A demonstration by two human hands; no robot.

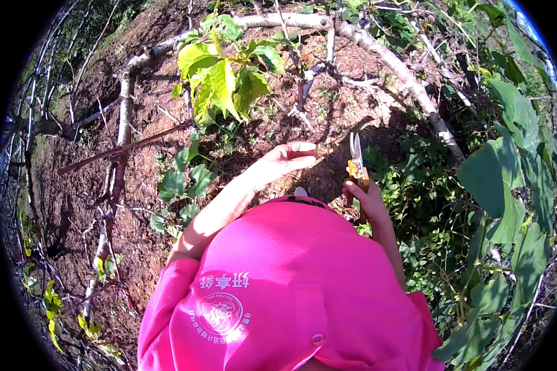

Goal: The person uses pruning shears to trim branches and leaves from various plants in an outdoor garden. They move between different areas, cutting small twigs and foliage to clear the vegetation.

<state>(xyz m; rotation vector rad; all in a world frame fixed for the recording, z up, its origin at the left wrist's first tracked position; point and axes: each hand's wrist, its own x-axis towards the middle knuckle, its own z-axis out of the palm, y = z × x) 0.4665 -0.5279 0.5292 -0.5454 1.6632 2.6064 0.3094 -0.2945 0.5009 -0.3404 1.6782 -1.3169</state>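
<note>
My right hand holds a pair of pruning shears with yellow-orange handles. The metal blades point away from me, their tips parted. My left hand reaches forward over the ground, palm sideways and fingers apart from the thumb, with nothing in it. Beyond my left hand, a cluster of bright yellow-green leaves grows on a thin branch. Both forearms are bare, and the pink shirt on my body fills the lower middle of the view.
A pale, bent tree branch arches across the top and right; another limb runs down the left side. A bare brown stick slants at the left. Large green leaves crowd the right. Reddish soil carries low plants and twigs.
</note>
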